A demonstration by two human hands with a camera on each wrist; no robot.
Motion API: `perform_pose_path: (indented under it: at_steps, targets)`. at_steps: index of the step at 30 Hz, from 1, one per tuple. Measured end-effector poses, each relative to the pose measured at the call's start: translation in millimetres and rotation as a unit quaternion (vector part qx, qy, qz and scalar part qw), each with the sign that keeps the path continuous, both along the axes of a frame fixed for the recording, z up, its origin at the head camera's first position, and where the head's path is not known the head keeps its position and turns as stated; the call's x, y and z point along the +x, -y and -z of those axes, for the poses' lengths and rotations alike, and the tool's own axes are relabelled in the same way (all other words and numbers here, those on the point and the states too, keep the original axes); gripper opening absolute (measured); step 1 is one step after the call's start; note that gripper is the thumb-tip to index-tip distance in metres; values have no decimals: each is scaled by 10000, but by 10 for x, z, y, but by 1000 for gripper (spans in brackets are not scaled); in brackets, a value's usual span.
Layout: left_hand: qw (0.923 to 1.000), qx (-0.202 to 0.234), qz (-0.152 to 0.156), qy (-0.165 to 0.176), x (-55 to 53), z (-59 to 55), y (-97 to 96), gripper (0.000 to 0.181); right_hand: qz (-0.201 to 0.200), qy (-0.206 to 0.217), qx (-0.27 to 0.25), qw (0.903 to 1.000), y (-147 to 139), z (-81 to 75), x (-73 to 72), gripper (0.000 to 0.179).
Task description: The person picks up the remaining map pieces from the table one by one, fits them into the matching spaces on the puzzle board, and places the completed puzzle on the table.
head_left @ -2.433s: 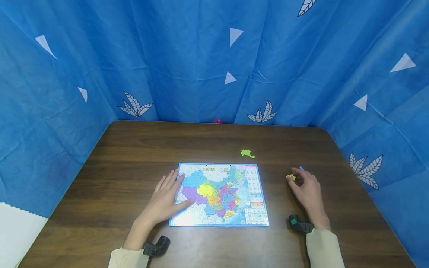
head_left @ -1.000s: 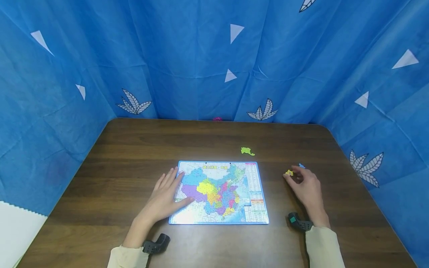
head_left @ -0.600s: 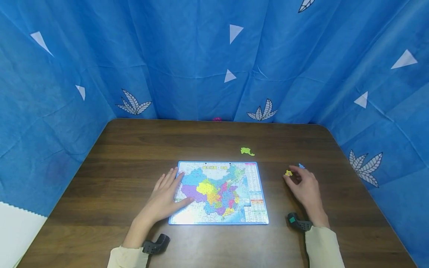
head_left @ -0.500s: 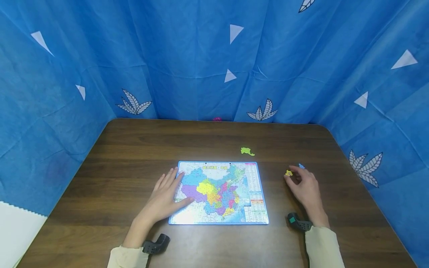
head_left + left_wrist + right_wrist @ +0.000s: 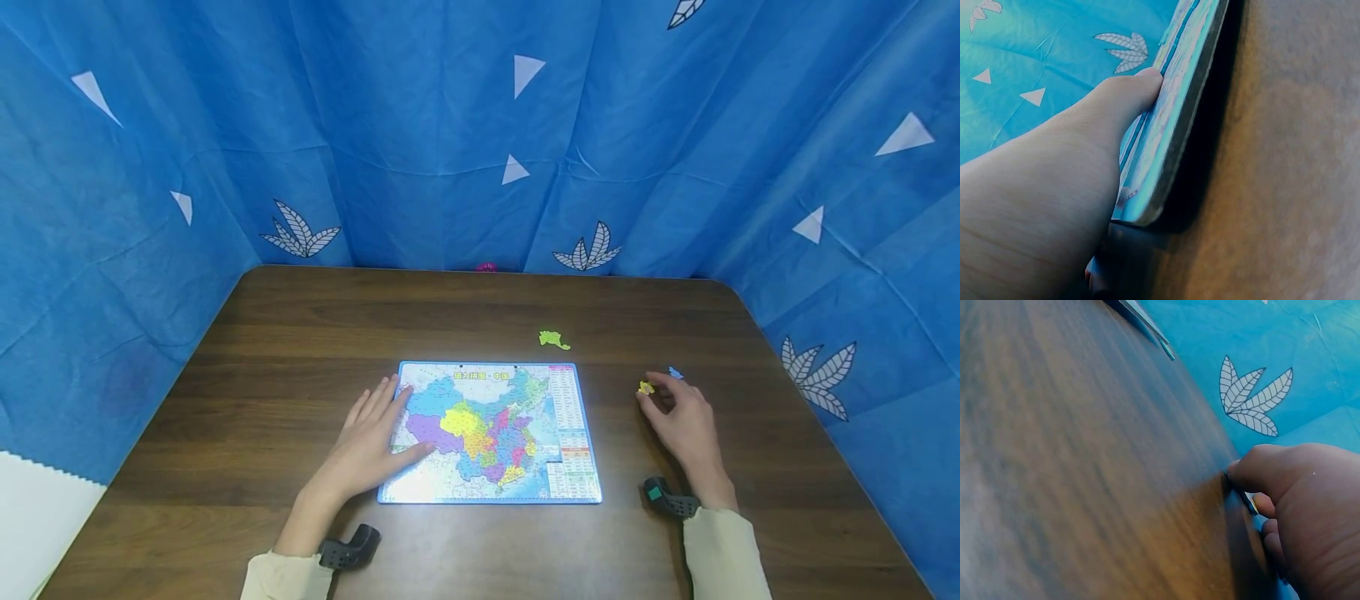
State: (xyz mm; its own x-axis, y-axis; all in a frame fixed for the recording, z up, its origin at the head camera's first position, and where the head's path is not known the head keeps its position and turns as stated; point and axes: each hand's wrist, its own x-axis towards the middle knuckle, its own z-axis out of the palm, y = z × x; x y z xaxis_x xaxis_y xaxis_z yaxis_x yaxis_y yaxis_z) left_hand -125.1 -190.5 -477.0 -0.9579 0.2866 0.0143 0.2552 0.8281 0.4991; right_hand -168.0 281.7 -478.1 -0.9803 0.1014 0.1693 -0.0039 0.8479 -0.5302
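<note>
A magnetic map puzzle board [image 5: 480, 492] with a blue rim lies flat on the table, its coloured map built of puzzle pieces. My left hand [image 5: 367, 442] rests spread over its left edge, thumb on the map side. The left wrist view shows the thumb [image 5: 1125, 94] lying across the board's face, near its thick edge. To the right of the board, my right hand [image 5: 684, 414] pinches a small yellow puzzle piece [image 5: 646, 387] between thumb and fingers, low at the tabletop. In the right wrist view the piece [image 5: 1249, 501] is mostly hidden by the hand [image 5: 1310, 506].
A green puzzle piece [image 5: 552, 339] lies behind the board's right half. Just beyond the right hand's fingers sits a small blue piece [image 5: 675, 372], partly covered. Blue curtains [image 5: 480, 150] surround the wooden table [image 5: 360, 317] at the back and sides.
The yellow piece has turned in the right hand's fingers and shifted slightly left. More of the blue piece shows now. The left hand stays in place on the board.
</note>
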Motion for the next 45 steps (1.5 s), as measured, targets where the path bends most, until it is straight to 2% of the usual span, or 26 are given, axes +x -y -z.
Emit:
perform_pose_path:
  at_steps: [17, 29, 38, 45]
  targets:
    - [10000, -27, -1, -7, 4, -3, -4, 98, -228, -294, -110, 9992, 40, 9, 2, 39]
    - [10000, 3, -1, -19, 5, -2, -7, 98, -246, -376, -158, 9989, 92, 2, 6, 40]
    - [10000, 19, 19, -96, 9, -8, -2, 96, -450, -664, -196, 9966, 153, -20, 13, 40]
    - [10000, 55, 39, -19, 7, -7, 4, 97, -497, -555, -190, 9970, 211, -32, 15, 41]
